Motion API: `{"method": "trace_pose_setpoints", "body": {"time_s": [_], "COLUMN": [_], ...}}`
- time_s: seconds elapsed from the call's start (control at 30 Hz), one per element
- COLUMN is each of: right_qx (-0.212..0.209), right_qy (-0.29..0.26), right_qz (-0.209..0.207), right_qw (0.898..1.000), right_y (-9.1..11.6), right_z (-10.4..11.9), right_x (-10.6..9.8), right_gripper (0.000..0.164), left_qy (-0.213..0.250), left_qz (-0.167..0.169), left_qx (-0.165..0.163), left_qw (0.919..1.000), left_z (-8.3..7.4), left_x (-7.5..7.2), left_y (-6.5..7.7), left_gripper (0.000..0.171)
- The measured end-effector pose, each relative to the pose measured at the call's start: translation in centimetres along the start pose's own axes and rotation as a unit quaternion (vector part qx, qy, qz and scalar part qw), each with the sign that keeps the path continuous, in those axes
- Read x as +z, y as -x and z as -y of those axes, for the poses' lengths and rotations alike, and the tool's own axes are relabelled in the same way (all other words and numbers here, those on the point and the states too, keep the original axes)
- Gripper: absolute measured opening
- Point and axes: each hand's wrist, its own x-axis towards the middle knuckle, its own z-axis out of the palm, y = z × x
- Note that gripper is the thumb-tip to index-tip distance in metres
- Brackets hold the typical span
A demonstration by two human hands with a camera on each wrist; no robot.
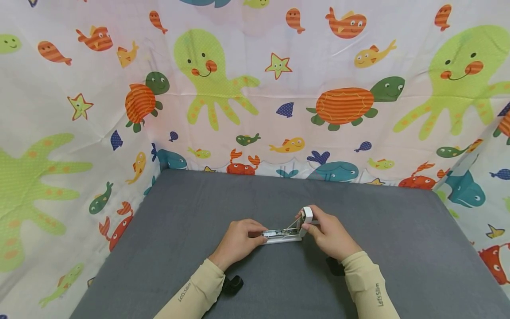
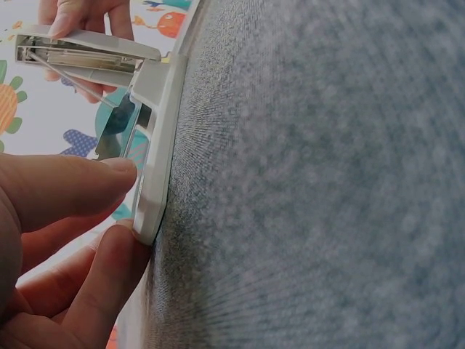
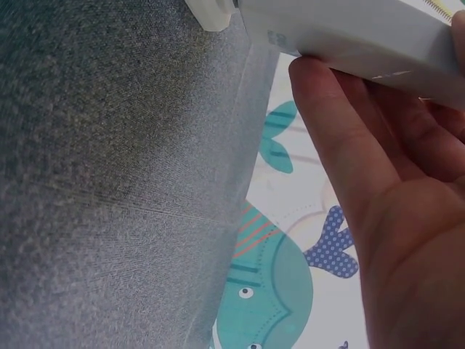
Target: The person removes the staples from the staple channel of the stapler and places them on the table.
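Observation:
A white stapler (image 1: 282, 240) lies on the grey table with its top cover (image 1: 307, 214) swung up from the base, standing nearly upright at the right end. My left hand (image 1: 239, 241) holds the base's left end between thumb and fingers. My right hand (image 1: 332, 232) grips the raised cover, thumb on the near side. In the left wrist view, a thin rod (image 2: 76, 81) slants from inside the cover (image 2: 142, 48) to the metal magazine (image 2: 120, 131) above the base (image 2: 161, 138). The right wrist view shows fingers (image 3: 327, 109) against the cover's smooth outer side (image 3: 349, 36).
Grey cloth covers the table (image 1: 223, 195). A white curtain (image 1: 247, 88) printed with sea animals hangs behind it and along both sides. Dark wrist-worn devices (image 1: 233, 285) sit under the beige sleeves (image 1: 199, 288).

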Motion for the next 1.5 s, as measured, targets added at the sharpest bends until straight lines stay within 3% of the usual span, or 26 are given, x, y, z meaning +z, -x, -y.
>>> {"method": "trace_pose_setpoints", "body": {"time_s": [1.5], "right_qx": [-0.005], "right_qy": [-0.015], "right_qz": [0.007], "right_qw": [1.000], "right_y": [0.5], "right_z": [-1.2], "right_x": [-1.7], "right_gripper": [0.027], "left_qy": [0.011], "left_qz": [0.004], "left_qx": [-0.005], "left_qw": [0.9999], "left_z": [-0.3], "left_x": [-0.2], "left_y": [0.1], "left_gripper": [0.020]}}
